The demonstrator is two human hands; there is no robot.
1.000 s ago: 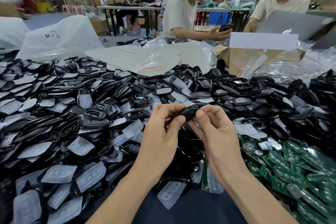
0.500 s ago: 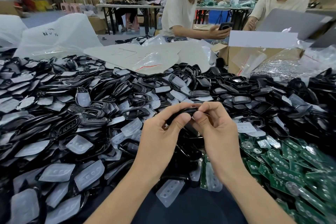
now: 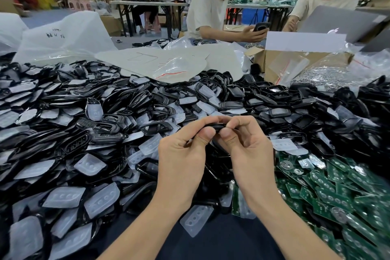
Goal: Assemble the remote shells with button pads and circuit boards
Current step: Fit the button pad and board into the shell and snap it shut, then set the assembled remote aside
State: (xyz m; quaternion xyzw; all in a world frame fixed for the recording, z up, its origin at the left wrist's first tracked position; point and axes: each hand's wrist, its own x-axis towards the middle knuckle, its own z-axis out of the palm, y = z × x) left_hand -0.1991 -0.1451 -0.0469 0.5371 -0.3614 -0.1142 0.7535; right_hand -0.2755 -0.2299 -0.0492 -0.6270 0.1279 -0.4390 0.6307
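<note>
Over the middle of the worktop (image 3: 211, 245), both hands are up above the heap, and they've got one black shell (image 3: 217, 126) between them. Left hand (image 3: 181, 154) pinches its left end, thumb on the near rim, fingers curled over the far side. Right hand (image 3: 251, 154) pinches the right end the same way, and the two thumb tips almost meet. That shell is held edge-on and level, so its inside is hidden and I can't tell what's fitted in it.

Beneath and all around, a deep heap of black shells (image 3: 130, 99) runs from the left edge across to the far right. Translucent pads (image 3: 63, 196) are mixed through it, thickest toward the near left corner. One pad (image 3: 196, 220) lies alone on the dark surface at the near edge, between the two forearms. Green boards (image 3: 337, 194) pile up at the near right corner, touching the shells.

Along the far edge there's a big clear bag (image 3: 63, 36) at the left and a cardboard box (image 3: 272, 63) toward the right. Beyond that edge sit two people, one holding a phone (image 3: 260, 26), the other behind a laptop (image 3: 341, 21).
</note>
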